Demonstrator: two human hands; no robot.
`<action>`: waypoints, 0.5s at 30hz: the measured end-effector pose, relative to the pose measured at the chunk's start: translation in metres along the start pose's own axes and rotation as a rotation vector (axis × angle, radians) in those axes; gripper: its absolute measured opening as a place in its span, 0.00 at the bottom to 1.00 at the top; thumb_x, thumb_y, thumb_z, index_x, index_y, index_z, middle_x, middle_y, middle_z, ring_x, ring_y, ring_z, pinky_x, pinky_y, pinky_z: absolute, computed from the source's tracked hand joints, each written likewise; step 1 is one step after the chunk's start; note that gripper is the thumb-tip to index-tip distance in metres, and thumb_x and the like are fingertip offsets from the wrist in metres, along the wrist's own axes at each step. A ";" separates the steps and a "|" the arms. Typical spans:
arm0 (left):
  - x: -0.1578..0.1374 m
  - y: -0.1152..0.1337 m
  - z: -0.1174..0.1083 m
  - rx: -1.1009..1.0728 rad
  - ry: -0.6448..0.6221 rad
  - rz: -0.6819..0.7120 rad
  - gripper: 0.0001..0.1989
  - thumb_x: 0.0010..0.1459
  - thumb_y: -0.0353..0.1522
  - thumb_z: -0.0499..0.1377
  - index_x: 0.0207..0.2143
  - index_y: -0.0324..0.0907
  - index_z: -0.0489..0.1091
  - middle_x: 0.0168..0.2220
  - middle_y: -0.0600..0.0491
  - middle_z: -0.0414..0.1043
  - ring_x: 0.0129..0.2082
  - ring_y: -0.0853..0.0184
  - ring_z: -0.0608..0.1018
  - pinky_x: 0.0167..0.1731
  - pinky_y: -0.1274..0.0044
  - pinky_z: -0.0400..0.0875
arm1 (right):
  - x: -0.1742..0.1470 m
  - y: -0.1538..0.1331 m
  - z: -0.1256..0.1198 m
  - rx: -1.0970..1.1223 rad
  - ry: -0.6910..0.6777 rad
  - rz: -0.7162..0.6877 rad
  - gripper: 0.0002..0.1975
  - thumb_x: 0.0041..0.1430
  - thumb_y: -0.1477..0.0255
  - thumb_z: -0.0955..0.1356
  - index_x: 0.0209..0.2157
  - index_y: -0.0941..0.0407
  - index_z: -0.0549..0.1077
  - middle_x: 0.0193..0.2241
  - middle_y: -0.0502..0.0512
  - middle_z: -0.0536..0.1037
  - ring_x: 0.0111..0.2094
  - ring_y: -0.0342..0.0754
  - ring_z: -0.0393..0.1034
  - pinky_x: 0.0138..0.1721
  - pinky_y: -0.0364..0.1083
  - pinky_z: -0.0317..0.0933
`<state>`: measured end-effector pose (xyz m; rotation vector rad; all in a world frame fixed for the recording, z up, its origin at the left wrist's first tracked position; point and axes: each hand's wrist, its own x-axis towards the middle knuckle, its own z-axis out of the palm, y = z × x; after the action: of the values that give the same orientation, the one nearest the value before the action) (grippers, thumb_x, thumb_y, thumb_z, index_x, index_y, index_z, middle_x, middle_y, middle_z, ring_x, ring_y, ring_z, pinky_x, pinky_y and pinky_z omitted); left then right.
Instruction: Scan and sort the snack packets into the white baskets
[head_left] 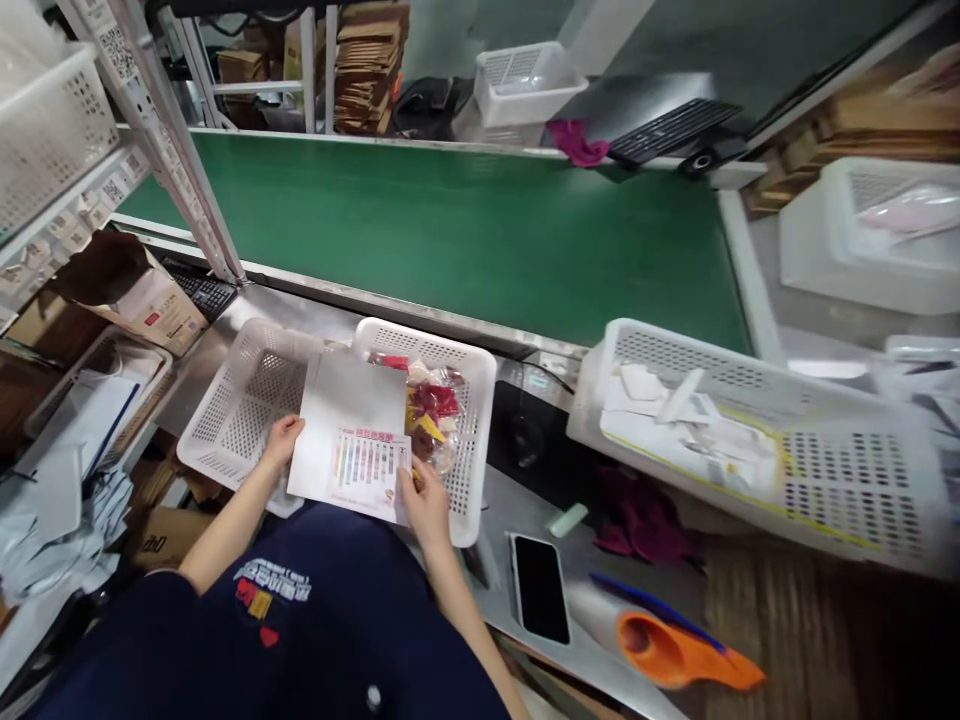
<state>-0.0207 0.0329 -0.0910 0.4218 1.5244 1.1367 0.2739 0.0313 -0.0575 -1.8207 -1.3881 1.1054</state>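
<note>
A pale flat sheet or booklet [352,390] is held up over two white baskets, pinched at its left edge by my left hand [283,440]. In front of its lower part lies a printed sheet [371,470] with a pink heading and coloured columns. My right hand [425,502] grips the right edge of that printed sheet, fingers closed. Behind the sheets, the right white basket [476,440] contains several small plastic-wrapped items [435,405] in red, yellow and white. The left white basket [217,425] shows a bare perforated bottom; the sheets hide part of both baskets.
A green conveyor belt [465,240] runs behind the baskets. To the right are a phone [540,588], an orange tape dispenser or scoop-like object [667,650] and a long white basket [847,480] with papers. A metal post [172,170] and paper bag [150,300] stand left.
</note>
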 end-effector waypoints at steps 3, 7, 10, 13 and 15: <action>-0.006 -0.001 -0.008 -0.020 0.051 0.024 0.24 0.56 0.45 0.70 0.49 0.41 0.77 0.28 0.56 0.74 0.27 0.67 0.74 0.31 0.76 0.67 | -0.003 0.006 0.007 0.019 -0.017 0.014 0.35 0.61 0.47 0.68 0.56 0.61 0.81 0.52 0.70 0.85 0.40 0.58 0.81 0.42 0.57 0.78; -0.004 0.000 -0.012 -0.027 0.119 -0.016 0.19 0.57 0.40 0.70 0.48 0.41 0.78 0.32 0.53 0.78 0.35 0.63 0.79 0.36 0.75 0.72 | -0.007 0.009 0.016 0.022 -0.018 -0.008 0.35 0.63 0.47 0.67 0.56 0.60 0.81 0.53 0.70 0.85 0.47 0.62 0.81 0.51 0.61 0.77; 0.000 0.001 -0.006 -0.053 0.073 -0.123 0.17 0.53 0.42 0.73 0.39 0.42 0.77 0.31 0.50 0.80 0.33 0.61 0.81 0.35 0.73 0.75 | -0.007 0.007 0.017 0.001 -0.011 -0.038 0.33 0.64 0.48 0.67 0.56 0.59 0.81 0.53 0.69 0.84 0.51 0.64 0.80 0.59 0.66 0.73; 0.002 0.003 -0.002 -0.075 0.028 -0.153 0.20 0.46 0.44 0.77 0.34 0.42 0.77 0.29 0.50 0.80 0.29 0.63 0.80 0.32 0.74 0.74 | -0.006 0.004 0.014 -0.016 -0.015 -0.058 0.33 0.64 0.48 0.67 0.57 0.59 0.80 0.53 0.70 0.84 0.51 0.65 0.80 0.61 0.68 0.72; 0.003 0.006 -0.002 -0.081 0.023 -0.153 0.22 0.42 0.45 0.79 0.30 0.42 0.76 0.28 0.51 0.79 0.28 0.65 0.78 0.31 0.76 0.72 | -0.007 0.002 0.013 -0.018 -0.024 -0.065 0.33 0.65 0.48 0.67 0.57 0.59 0.80 0.53 0.70 0.84 0.50 0.65 0.81 0.59 0.67 0.74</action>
<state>-0.0251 0.0369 -0.0882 0.2330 1.4984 1.0821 0.2627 0.0239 -0.0641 -1.7675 -1.4654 1.0873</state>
